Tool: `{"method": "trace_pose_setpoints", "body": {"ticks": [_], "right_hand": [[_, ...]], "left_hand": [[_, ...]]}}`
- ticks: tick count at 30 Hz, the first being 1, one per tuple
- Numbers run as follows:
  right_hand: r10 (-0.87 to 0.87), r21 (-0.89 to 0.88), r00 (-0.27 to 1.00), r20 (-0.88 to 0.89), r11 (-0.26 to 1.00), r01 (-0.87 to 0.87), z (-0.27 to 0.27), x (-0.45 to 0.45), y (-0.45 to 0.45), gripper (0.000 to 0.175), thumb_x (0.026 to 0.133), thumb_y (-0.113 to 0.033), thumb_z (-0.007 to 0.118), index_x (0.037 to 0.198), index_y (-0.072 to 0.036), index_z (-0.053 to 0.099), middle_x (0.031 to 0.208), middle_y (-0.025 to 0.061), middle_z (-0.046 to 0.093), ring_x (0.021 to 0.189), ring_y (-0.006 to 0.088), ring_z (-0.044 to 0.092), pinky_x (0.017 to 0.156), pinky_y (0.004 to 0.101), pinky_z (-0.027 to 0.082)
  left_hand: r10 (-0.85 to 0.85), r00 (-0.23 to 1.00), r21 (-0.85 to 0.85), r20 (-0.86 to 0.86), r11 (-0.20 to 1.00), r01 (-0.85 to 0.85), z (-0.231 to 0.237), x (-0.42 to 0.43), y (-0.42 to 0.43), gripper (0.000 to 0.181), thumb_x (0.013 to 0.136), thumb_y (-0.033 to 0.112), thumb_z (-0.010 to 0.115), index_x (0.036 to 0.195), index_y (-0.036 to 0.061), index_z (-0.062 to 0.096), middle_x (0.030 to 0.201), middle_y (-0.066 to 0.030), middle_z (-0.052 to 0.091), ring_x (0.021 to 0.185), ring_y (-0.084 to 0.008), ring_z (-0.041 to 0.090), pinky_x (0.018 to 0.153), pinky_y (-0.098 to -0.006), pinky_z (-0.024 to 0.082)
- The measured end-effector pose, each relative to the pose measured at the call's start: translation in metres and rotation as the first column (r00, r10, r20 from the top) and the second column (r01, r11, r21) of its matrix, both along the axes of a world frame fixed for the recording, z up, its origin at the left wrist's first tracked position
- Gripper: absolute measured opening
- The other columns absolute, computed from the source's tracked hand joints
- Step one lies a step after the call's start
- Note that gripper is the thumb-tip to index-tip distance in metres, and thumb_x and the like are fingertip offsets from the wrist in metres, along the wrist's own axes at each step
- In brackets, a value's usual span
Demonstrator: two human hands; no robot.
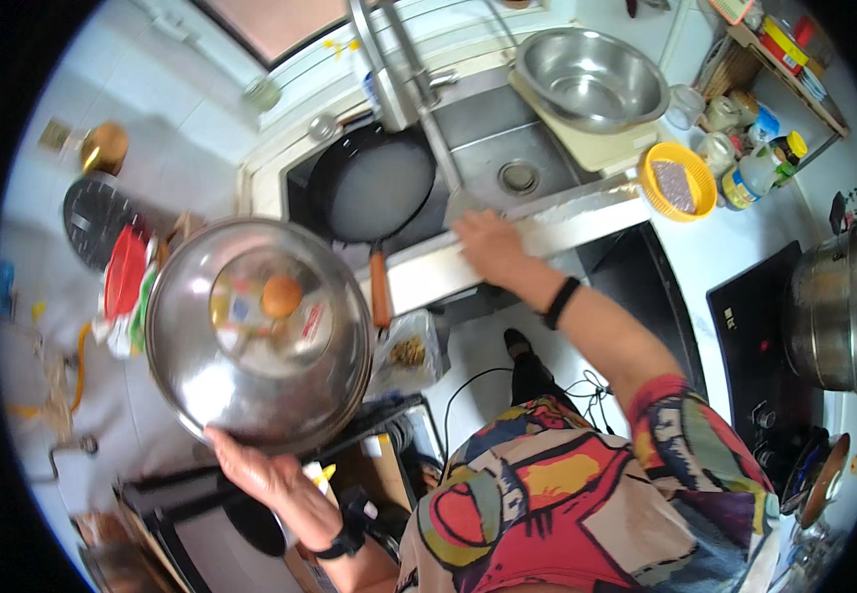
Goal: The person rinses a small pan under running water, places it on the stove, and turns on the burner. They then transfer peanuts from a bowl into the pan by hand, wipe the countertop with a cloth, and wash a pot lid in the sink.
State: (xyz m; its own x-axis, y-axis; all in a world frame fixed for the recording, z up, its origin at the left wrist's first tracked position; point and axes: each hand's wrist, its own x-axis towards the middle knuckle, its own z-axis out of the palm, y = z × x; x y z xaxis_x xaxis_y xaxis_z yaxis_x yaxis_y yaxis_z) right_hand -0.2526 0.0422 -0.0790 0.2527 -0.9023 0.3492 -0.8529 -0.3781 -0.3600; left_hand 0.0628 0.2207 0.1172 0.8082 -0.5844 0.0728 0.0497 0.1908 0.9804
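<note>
My left hand grips the lower rim of a large domed metal pot lid, held up to the left of the sink. The lid has an orange-brown knob and a clear centre panel bearing a sticker. My right hand lies at the sink's front edge, near the end of the divider; whether its fingers hold anything is hidden. Just left of it, a black frying pan with cloudy liquid sits in the left basin, its wooden handle sticking out over the front edge.
A steel bowl rests on a pale board by the right basin. Nearby is a yellow basket. A metal pot stands on the cooktop at right. Below the sink hangs a plastic bag with scraps.
</note>
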Motion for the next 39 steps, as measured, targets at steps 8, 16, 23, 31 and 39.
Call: {"method": "trace_pose_setpoints", "body": {"ticks": [8,16,23,31,39], "right_hand": [[-0.354,0.49,0.521,0.777,0.86,-0.145,0.027,-0.011,-0.029,0.021,0.084,-0.013,0.067,0.1,-0.002,0.058,0.077,0.0035,0.062,0.063,0.0067,0.055,0.056,0.0218,0.046],[0.013,0.181,0.831,0.556,0.974,-0.136,0.142,-0.041,0.016,0.055,0.078,-0.024,0.073,0.123,-0.002,0.049,0.102,0.013,0.057,0.074,0.0206,0.061,0.068,0.0321,0.05],[-0.16,0.292,0.917,0.365,0.955,0.05,0.183,-0.099,0.032,0.038,0.073,-0.014,0.074,0.104,0.0,0.058,0.097,0.0163,0.055,0.082,0.0321,0.06,0.078,0.0377,0.05],[-0.308,-0.014,0.917,0.255,0.947,0.322,0.224,-0.204,-0.059,0.016,0.072,-0.009,0.069,0.077,0.0,0.058,0.075,0.0155,0.057,0.069,0.031,0.055,0.067,0.0385,0.046],[-0.555,0.196,0.826,0.098,0.824,0.531,0.201,-0.267,-0.18,0.024,0.074,-0.015,0.073,0.088,0.0,0.061,0.087,0.017,0.066,0.076,0.0315,0.064,0.074,0.0385,0.05]], "left_hand": [[-0.185,0.89,0.142,-0.417,0.954,0.265,-0.03,-0.013,-0.064,0.064,0.094,0.047,0.05,0.138,0.0026,0.037,0.14,-0.0124,0.043,0.125,-0.0291,0.045,0.103,-0.0485,0.038],[-0.526,0.661,0.152,-0.535,0.71,0.687,-0.091,-0.087,-0.123,0.051,0.097,0.042,0.046,0.128,0.0009,0.049,0.126,-0.0095,0.055,0.111,-0.022,0.054,0.096,-0.0362,0.043],[-0.748,0.352,-0.122,-0.563,0.497,0.859,-0.082,-0.18,-0.156,0.048,0.101,0.039,0.036,0.127,0.0004,0.048,0.127,-0.0094,0.054,0.113,-0.0229,0.053,0.097,-0.038,0.043],[-0.872,0.266,-0.061,-0.412,0.318,0.946,-0.068,-0.192,-0.206,0.039,0.096,0.035,0.051,0.115,0.0,0.054,0.105,-0.0122,0.063,0.092,-0.0209,0.062,0.078,-0.034,0.051],[-0.705,0.628,0.155,-0.329,0.616,0.773,-0.067,-0.066,-0.195,0.031,0.097,0.028,0.052,0.111,0.0004,0.055,0.094,-0.0097,0.066,0.077,-0.0139,0.063,0.07,-0.0253,0.051]]}}
